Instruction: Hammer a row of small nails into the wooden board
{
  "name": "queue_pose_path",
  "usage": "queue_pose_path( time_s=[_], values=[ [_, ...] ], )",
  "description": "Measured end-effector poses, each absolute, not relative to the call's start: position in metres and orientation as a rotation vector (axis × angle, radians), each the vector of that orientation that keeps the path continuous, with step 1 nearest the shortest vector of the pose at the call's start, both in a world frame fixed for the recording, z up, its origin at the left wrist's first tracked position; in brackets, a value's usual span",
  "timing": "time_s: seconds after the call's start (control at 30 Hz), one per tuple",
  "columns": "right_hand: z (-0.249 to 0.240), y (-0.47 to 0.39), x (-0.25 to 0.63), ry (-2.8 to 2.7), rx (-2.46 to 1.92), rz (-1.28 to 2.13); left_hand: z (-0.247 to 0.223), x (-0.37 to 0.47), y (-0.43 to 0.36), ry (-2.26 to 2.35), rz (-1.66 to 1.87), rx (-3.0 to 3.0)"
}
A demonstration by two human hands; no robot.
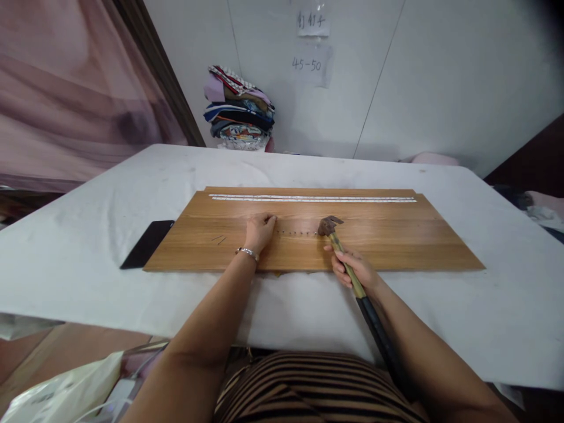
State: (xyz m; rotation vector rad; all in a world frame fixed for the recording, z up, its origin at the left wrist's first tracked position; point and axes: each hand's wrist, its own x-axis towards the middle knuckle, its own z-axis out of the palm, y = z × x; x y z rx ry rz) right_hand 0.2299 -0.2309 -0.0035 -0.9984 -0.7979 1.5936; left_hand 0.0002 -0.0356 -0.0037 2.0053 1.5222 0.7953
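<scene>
My left hand (259,231), with a bracelet at the wrist, rests on the wooden board (388,235), fingertips pinched together at the left end of a row of several nails (295,233). Whatever those fingers hold is too small to make out. My right hand (352,267) is wrapped round the yellow and black handle of a claw hammer (329,225). The rusty hammer head is at the right end of the nail row. Loose nails (219,239) lie on the board left of my left hand. Two white measuring strips (312,199) run along the board's far side.
A dark flat object (147,245) lies partly against the board's left edge on the white-covered table (79,247). Folded cloths (241,111) are stacked at the back by the wall. A pink curtain (79,88) hangs at the left.
</scene>
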Motion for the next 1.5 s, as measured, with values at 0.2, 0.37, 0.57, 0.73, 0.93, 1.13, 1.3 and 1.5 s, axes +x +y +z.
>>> queue_pose_path(
  time_s=[0.2, 0.37, 0.57, 0.73, 0.93, 1.13, 1.3, 1.5],
  values=[
    [-0.0020, -0.2322, 0.2288, -0.790, -1.000, 1.581, -0.0030, 0.0008, -0.0361, 1.526, 0.788, 2.010],
    [-0.0018, -0.2312, 0.2296, -0.792, -0.991, 1.593, -0.0035, 0.0007, -0.0356, 1.524, 0.790, 2.003],
    [-0.0031, -0.2311, 0.2292, -0.782, -0.981, 1.583, -0.0018, 0.0012, -0.0363, 1.523, 0.790, 2.012],
    [-0.0028, -0.2302, 0.2299, -0.772, -0.984, 1.587, -0.0004, 0.0013, -0.0373, 1.545, 0.768, 2.021],
    [-0.0021, -0.2310, 0.2289, -0.787, -0.989, 1.598, 0.0017, 0.0027, -0.0380, 1.544, 0.765, 2.013],
    [-0.0036, -0.2311, 0.2291, -0.786, -0.970, 1.588, -0.0008, 0.0026, -0.0368, 1.538, 0.783, 2.011],
    [-0.0075, -0.2293, 0.2315, -0.789, -0.956, 1.609, -0.0021, 0.0009, -0.0362, 1.530, 0.786, 2.015],
    [-0.0078, -0.2295, 0.2315, -0.794, -0.945, 1.601, -0.0007, 0.0015, -0.0368, 1.524, 0.780, 2.010]
  ],
)
